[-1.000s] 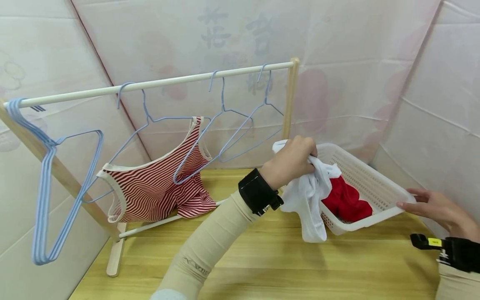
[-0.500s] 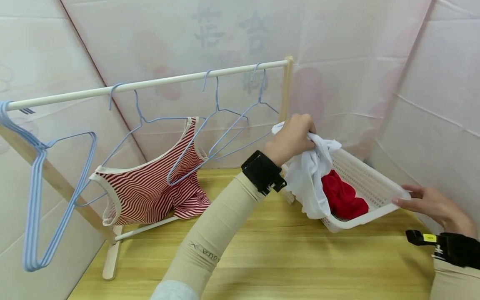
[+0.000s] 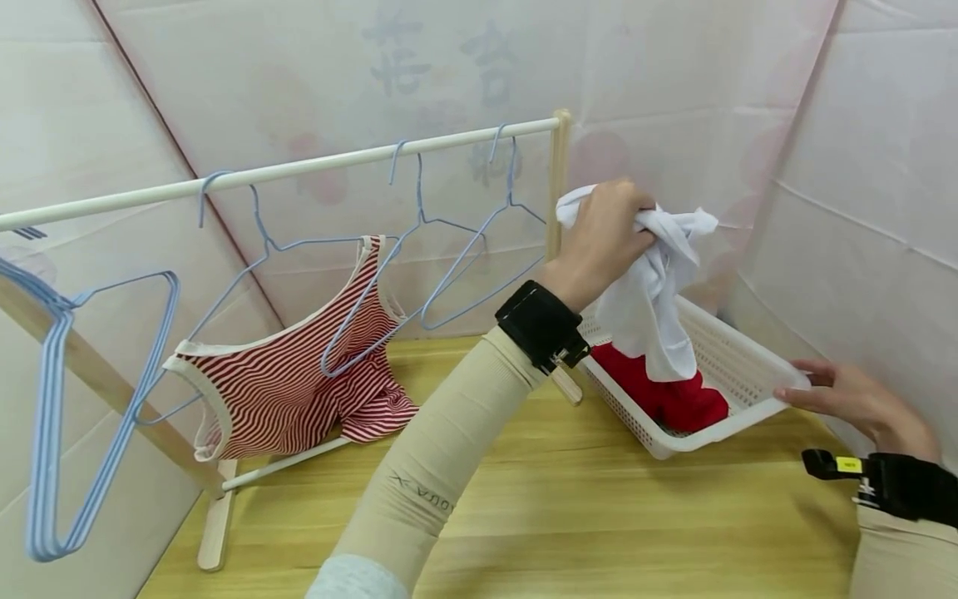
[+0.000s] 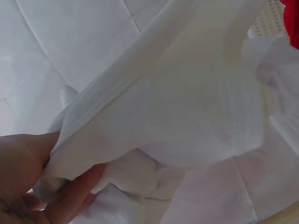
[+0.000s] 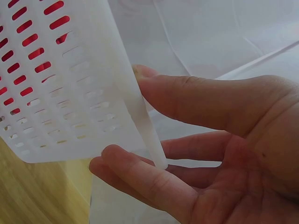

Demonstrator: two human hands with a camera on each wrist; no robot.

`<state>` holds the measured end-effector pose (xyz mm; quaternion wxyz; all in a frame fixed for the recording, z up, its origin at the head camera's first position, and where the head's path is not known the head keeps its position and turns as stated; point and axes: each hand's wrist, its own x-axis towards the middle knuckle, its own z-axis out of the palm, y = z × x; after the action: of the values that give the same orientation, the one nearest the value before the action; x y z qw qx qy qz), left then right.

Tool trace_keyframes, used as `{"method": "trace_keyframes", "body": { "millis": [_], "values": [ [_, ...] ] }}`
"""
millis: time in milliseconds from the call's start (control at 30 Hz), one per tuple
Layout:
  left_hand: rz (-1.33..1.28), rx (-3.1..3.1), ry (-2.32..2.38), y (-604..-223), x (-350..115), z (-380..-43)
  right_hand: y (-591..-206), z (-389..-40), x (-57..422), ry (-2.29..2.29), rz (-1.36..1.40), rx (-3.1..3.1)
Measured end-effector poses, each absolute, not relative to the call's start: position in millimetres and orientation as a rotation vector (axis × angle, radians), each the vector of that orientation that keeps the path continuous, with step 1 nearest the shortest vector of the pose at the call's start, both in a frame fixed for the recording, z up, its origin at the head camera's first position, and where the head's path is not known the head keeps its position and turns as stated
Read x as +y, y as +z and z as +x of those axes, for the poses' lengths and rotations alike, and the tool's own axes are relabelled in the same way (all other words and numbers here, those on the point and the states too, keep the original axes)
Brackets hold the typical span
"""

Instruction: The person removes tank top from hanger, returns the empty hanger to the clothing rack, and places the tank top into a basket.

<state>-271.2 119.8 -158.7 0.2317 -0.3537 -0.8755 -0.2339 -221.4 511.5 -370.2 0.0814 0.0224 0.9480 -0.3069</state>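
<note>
My left hand (image 3: 609, 229) pinches a bunched white garment (image 3: 659, 299), which hangs in folds over the basket. In the left wrist view the garment (image 4: 173, 107) spreads out from between thumb and fingers. My right hand (image 3: 871, 408) grips the near right corner of the white plastic basket (image 3: 741, 345). The right wrist view has the thumb on the basket's rim (image 5: 124, 65), with fingers beneath it. A crumpled red cloth (image 3: 696, 403) lies in the basket, partly hidden by the white garment.
A wooden-ended rack with a white rail (image 3: 322, 163) stands at left and centre. On it hang a red-and-white striped garment (image 3: 292, 383) on a blue hanger, two bare blue hangers (image 3: 419, 187) and several bunched hangers (image 3: 52, 416). Pale walls enclose the wooden table (image 3: 561, 499).
My left hand has risen with the white garment, lifting its lower end off the table side and up over the basket. My right hand stays on the basket's corner. The view has shifted slightly right.
</note>
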Motion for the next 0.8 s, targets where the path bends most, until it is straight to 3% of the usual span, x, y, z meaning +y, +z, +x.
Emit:
{"method": "trace_keyframes", "body": {
  "millis": [800],
  "values": [
    [-1.000, -2.548, -0.593, -223, 159, -288, -369, -219, 489, -0.976, 0.009, 2.776]
  ]
}}
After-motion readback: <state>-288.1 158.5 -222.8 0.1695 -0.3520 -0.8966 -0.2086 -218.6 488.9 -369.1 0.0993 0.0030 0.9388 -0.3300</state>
